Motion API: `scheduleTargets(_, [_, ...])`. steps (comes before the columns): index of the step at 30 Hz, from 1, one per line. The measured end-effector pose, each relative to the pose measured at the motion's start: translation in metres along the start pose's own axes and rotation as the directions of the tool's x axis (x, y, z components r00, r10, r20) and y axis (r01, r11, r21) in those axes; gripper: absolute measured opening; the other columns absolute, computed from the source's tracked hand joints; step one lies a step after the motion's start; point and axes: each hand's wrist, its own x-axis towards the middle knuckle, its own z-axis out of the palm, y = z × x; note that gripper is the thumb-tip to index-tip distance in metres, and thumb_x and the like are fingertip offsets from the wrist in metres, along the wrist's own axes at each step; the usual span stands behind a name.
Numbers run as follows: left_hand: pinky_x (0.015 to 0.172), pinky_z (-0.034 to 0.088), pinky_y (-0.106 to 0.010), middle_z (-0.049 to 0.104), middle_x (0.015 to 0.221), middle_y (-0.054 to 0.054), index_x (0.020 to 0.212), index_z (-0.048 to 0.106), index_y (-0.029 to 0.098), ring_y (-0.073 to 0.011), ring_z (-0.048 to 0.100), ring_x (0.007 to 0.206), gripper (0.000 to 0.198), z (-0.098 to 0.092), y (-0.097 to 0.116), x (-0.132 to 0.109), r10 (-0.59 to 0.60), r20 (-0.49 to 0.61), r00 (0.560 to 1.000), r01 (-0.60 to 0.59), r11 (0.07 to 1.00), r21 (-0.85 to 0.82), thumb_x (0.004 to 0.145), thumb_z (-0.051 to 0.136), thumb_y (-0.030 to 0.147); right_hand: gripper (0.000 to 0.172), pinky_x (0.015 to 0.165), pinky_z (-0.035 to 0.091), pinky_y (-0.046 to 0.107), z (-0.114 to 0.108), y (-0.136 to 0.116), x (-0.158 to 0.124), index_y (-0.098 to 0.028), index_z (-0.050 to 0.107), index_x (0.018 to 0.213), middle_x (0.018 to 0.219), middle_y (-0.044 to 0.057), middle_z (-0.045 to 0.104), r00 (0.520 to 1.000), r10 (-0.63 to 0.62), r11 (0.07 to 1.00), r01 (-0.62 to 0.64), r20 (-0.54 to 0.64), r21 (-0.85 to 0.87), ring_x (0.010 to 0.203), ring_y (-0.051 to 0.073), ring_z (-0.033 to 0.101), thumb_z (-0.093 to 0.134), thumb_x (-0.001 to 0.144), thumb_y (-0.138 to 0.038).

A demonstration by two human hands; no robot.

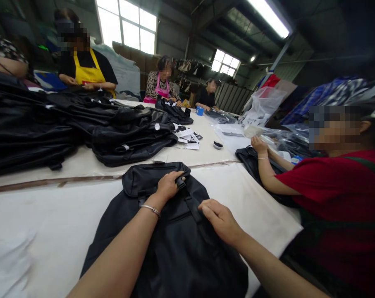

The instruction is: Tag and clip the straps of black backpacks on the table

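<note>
A black backpack [181, 252] lies on the white table in front of me, its top flap [139, 180] at the far end. My left hand [169, 187] is closed on the flap's right side, at a black plastic buckle [181, 182]. From the buckle a black webbing strap [192, 208] runs down the front of the bag. My right hand [220, 218] is closed at the right edge of this strap, with thumb and fingers pressed together. The fingertips' exact hold is partly hidden.
Black bags [128, 132] are heaped at the left. Paper tags [189, 136] and a small dish [217, 145] lie beyond my backpack. A co-worker in a red shirt [339, 190] handles another black bag [252, 165] close on my right. Other people work across the table.
</note>
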Motion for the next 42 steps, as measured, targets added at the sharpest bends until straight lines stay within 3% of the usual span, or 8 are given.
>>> scheduleTargets(4, [0.092,0.045,-0.031,0.066,0.117,-0.004,0.121,0.061,0.026,-0.0195,0.059,0.106,0.035,-0.002,0.002,-0.005,0.013,-0.027,1.0,-0.013,1.0,-0.004,0.094,0.044,0.039,0.029,0.087,0.049,0.033,0.022,0.028,0.055,-0.018,0.072,0.102,0.097,0.005,0.071,0.987,0.114,0.993,-0.111,-0.115,0.03,0.092,0.019,0.064,0.049,0.084,-0.021])
scheduleTargets(9, [0.092,0.046,-0.031,0.066,0.115,-0.004,0.12,0.061,0.026,-0.0189,0.06,0.105,0.033,0.003,-0.005,-0.005,0.05,-0.082,0.995,-0.05,0.999,0.002,0.093,0.046,0.036,0.027,0.07,0.049,0.027,0.038,0.036,0.097,-0.019,0.076,0.088,0.078,0.001,0.073,0.99,0.14,0.982,-0.142,0.021,0.128,0.073,0.017,0.065,0.052,0.077,-0.019])
scheduleTargets(16, [0.088,0.05,-0.033,0.066,0.112,-0.006,0.12,0.062,0.026,-0.0205,0.06,0.099,0.033,0.005,-0.004,-0.008,0.116,-0.137,0.984,-0.107,0.992,0.072,0.09,0.049,0.025,0.029,0.065,0.045,0.023,0.044,0.045,0.097,-0.021,0.077,0.078,0.074,-0.002,0.072,0.987,0.141,0.988,-0.145,0.083,0.051,0.071,0.016,0.064,0.054,0.063,-0.012])
scheduleTargets(20, [0.097,0.049,-0.04,0.057,0.126,-0.009,0.124,0.06,0.024,-0.0239,0.051,0.117,0.058,0.005,-0.007,-0.012,0.298,-0.21,0.931,-0.271,0.951,0.146,0.074,0.045,0.001,0.028,0.065,0.045,0.024,0.052,0.053,0.098,-0.02,0.077,0.074,0.071,-0.001,0.072,0.99,0.138,0.99,-0.138,0.01,0.023,0.071,0.016,0.064,0.051,0.065,-0.013])
scheduleTargets(23, [0.095,0.05,-0.038,0.057,0.123,-0.009,0.12,0.063,0.023,-0.0231,0.05,0.115,0.065,0.007,-0.011,-0.014,0.412,-0.179,0.894,-0.384,0.907,0.173,0.066,0.042,-0.006,0.028,0.067,0.046,0.025,0.058,0.059,0.098,-0.02,0.077,0.074,0.074,0.0,0.073,0.987,0.15,0.987,-0.146,-0.062,0.074,0.073,0.017,0.065,0.05,0.067,-0.014])
scheduleTargets(29, [0.086,0.052,-0.036,0.061,0.108,-0.008,0.113,0.067,0.021,-0.0215,0.054,0.099,0.054,0.01,-0.011,-0.016,0.301,-0.053,0.952,-0.292,0.947,0.132,0.068,0.049,-0.004,0.025,0.073,0.049,0.028,0.066,0.066,0.095,-0.021,0.077,0.078,0.079,0.002,0.075,0.978,0.166,0.974,-0.141,-0.13,0.178,0.075,0.019,0.067,0.054,0.07,-0.016])
scheduleTargets(35, [0.088,0.05,-0.037,0.059,0.111,-0.008,0.116,0.066,0.022,-0.021,0.053,0.099,0.048,0.009,-0.013,-0.012,0.295,0.069,0.953,-0.3,0.952,0.066,0.075,0.052,0.001,0.02,0.073,0.05,0.03,0.069,0.073,0.094,-0.019,0.076,0.083,0.08,0.003,0.074,0.965,0.231,0.941,-0.19,-0.122,0.279,0.076,0.02,0.066,0.06,0.072,-0.022])
scheduleTargets(42, [0.09,0.048,-0.038,0.059,0.112,-0.008,0.116,0.066,0.02,-0.0212,0.052,0.101,0.048,0.014,-0.014,-0.013,0.271,0.03,0.962,-0.272,0.962,0.036,0.075,0.05,0.001,0.021,0.071,0.048,0.027,0.064,0.074,0.096,-0.021,0.077,0.083,0.08,0.001,0.073,0.989,0.15,0.963,-0.143,-0.013,0.229,0.076,0.018,0.064,0.057,0.074,-0.021])
